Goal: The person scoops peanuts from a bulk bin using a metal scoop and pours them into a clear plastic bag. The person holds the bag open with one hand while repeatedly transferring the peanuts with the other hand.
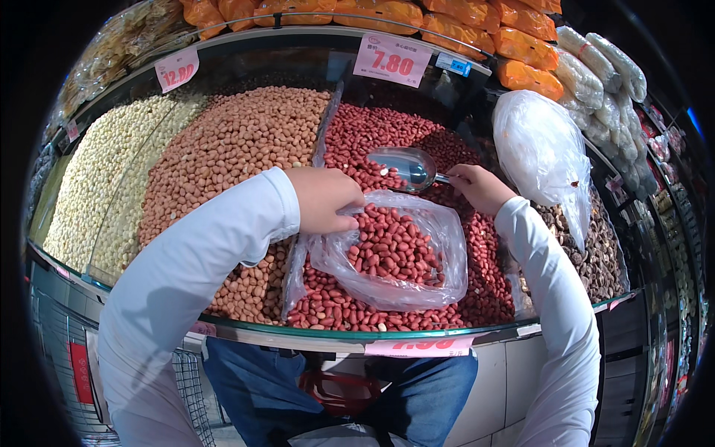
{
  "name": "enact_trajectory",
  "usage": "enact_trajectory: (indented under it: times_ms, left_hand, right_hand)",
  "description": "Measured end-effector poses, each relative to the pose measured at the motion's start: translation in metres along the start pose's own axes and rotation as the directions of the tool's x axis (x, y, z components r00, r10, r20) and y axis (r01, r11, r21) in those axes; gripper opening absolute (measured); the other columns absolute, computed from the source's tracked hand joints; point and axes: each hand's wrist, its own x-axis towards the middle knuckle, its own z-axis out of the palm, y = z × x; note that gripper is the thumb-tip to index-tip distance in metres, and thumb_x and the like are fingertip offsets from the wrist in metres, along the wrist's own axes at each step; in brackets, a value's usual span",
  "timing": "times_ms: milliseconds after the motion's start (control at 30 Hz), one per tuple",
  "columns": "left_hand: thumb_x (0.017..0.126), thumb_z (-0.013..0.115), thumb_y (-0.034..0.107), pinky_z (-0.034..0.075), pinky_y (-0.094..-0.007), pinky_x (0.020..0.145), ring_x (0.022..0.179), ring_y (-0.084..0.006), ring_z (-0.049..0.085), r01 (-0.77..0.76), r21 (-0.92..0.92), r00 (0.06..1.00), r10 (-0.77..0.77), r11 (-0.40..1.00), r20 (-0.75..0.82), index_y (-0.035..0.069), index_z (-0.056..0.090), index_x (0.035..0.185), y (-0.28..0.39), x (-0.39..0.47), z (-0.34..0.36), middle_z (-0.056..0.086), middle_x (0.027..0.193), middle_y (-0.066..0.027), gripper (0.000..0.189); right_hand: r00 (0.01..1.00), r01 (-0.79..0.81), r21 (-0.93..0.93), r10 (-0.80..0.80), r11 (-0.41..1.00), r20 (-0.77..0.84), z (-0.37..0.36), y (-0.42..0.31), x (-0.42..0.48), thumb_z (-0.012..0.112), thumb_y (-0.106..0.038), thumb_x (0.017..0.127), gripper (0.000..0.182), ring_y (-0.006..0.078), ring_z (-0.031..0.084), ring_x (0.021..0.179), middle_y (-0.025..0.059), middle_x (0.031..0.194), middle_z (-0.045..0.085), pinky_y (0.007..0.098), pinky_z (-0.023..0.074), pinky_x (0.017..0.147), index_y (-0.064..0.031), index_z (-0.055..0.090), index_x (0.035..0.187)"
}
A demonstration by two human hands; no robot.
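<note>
My left hand [325, 199] pinches the left rim of a clear plastic bag [335, 262]. Red-skinned peanuts [391, 246] fill much of the bag, whose mouth lies wide apart facing up. The bag rests on a heap of loose red peanuts [486, 279] in the bin. Just beyond it, my right hand [479, 187] holds the handle of a clear scoop [410, 170]. The scoop's bowl points left, touching the heap, with a few peanuts at its front lip.
Pale tan peanuts [240, 139] and cream-coloured kernels [106, 156] fill bins to the left. At right, a bunched roll of plastic bags [536, 145] hangs over dried mushrooms [592, 251]. A glass edge [335, 334] runs along the front. A wire cart [190, 380] stands lower left.
</note>
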Motion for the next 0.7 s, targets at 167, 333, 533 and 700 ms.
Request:
enact_trajectory:
  times_ms: [167,333,533,700]
  left_hand:
    - [0.083,0.058,0.022,0.046,-0.0375,0.084,0.097,-0.0309,0.058,-0.015,0.008,1.0,0.015,1.0,-0.014,0.002,0.057,0.112,-0.004,0.001,0.003,0.061,0.105,-0.0153,0.035]
    - [0.083,0.058,0.021,0.046,-0.0379,0.084,0.097,-0.0316,0.058,-0.008,-0.012,1.0,0.008,1.0,0.003,0.001,0.057,0.112,-0.001,0.0,-0.001,0.061,0.106,-0.0159,0.036]
    - [0.083,0.058,0.024,0.047,-0.0385,0.083,0.093,-0.0314,0.06,-0.11,0.029,0.981,0.113,0.994,-0.156,-0.001,0.059,0.11,-0.011,0.003,0.004,0.063,0.099,-0.0168,0.037]
    - [0.082,0.059,0.023,0.047,-0.0387,0.082,0.093,-0.0317,0.06,-0.115,0.038,0.972,0.12,0.993,-0.203,-0.001,0.059,0.106,-0.013,0.0,0.007,0.063,0.098,-0.0171,0.035]
  right_hand:
    - [0.977,-0.202,0.128,0.192,0.971,0.09,-0.01,-0.01,-0.001,0.052,-0.032,0.09,0.037,0.0228,0.058,0.075,0.0129,0.082,0.064,0.0338,0.0454,0.073,0.0014,0.063,0.1]
    - [0.944,-0.328,0.238,0.328,0.914,0.04,-0.015,-0.014,-0.002,0.051,-0.044,0.089,0.05,0.0186,0.054,0.067,0.0084,0.071,0.061,0.0322,0.0441,0.068,0.0041,0.065,0.088]
    - [0.911,-0.22,0.154,0.26,0.963,-0.319,-0.025,-0.006,0.0,0.052,-0.049,0.085,0.056,0.0261,0.058,0.057,0.0142,0.058,0.059,0.0369,0.0456,0.063,0.0039,0.066,0.073]
    - [0.815,-0.238,-0.031,0.182,0.971,-0.551,-0.04,-0.039,-0.014,0.053,-0.047,0.083,0.05,0.0351,0.06,0.062,0.0184,0.06,0.06,0.0413,0.0466,0.062,-0.0024,0.068,0.067]
